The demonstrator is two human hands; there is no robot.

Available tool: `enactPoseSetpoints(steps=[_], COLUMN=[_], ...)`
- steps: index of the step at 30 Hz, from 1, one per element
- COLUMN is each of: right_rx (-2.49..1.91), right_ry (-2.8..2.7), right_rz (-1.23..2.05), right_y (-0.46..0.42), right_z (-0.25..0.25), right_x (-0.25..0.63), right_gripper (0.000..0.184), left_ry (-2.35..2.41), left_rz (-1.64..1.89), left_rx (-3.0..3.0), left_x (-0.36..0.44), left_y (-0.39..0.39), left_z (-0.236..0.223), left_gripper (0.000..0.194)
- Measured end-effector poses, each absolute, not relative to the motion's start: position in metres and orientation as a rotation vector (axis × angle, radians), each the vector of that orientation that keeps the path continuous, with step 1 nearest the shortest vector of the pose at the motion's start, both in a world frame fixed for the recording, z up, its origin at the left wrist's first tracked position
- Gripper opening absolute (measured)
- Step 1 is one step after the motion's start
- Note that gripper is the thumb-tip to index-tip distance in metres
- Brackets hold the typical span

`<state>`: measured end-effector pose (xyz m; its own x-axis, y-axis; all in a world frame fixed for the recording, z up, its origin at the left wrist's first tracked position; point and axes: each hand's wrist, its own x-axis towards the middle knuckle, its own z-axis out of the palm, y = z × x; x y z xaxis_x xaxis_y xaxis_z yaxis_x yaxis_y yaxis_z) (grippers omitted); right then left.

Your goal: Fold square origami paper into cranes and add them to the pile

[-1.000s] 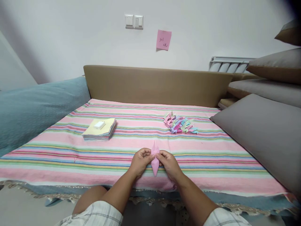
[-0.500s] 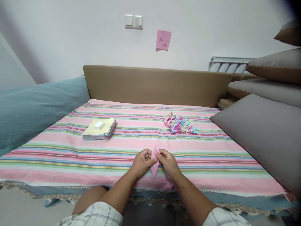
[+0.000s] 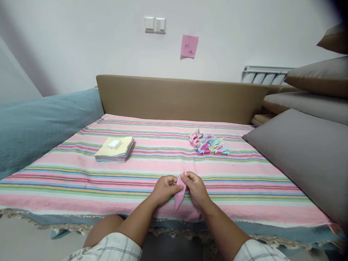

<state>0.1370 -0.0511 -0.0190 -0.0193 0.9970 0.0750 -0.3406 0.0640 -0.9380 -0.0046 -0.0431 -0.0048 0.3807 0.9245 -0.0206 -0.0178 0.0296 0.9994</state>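
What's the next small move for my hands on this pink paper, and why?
I'd probably crease the top tip of the pink folded paper with the right hand, keeping the left hand steady: the right pinches near that tip, the left thumb lies across the middle, and the lower point sticks out free.

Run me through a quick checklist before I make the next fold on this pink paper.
1. Left hand gripping the pink paper: ok, thumb pressed on it.
2. Right hand gripping it too: ok, nearer the upper tip.
3. Creases sharp and lined up: cannot tell, too small and partly under the fingers.
4. Folded pieces away from your hands: ok, heaped beyond them on the striped cloth.
5. Paper stack weighted: ok, a small white block sits on top.
6. Stack edges squared up: not ok, the sheets look slightly uneven.
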Motion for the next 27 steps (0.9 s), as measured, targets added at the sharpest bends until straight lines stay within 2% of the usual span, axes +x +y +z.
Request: enactPoseSetpoints(steps=[14,21,27], right_rx=[-0.921,-0.929,-0.983], right_ry=[-1.075,-1.028,-1.001], right_rz=[1.211,1.202,1.204], right_y=[-0.0516,-0.0502,-0.0473], right_z=[-0.0142,-0.0145,-0.0147], right_x=[0.1376,0.1377,0.1389], right_gripper=[0.031,0.026,0.033], left_ry=[0.935,0.947,0.907], left_rz=[0.905,0.880,0.888], left_rx=[1.409,1.411,1.363], left_x=[-0.0035,-0.0036,-0.0036], left_y=[-0.0467,-0.0477,-0.0465], left_z=[-0.0011,0.0008,-0.0015], left_gripper=[0.030,0.030,0.034])
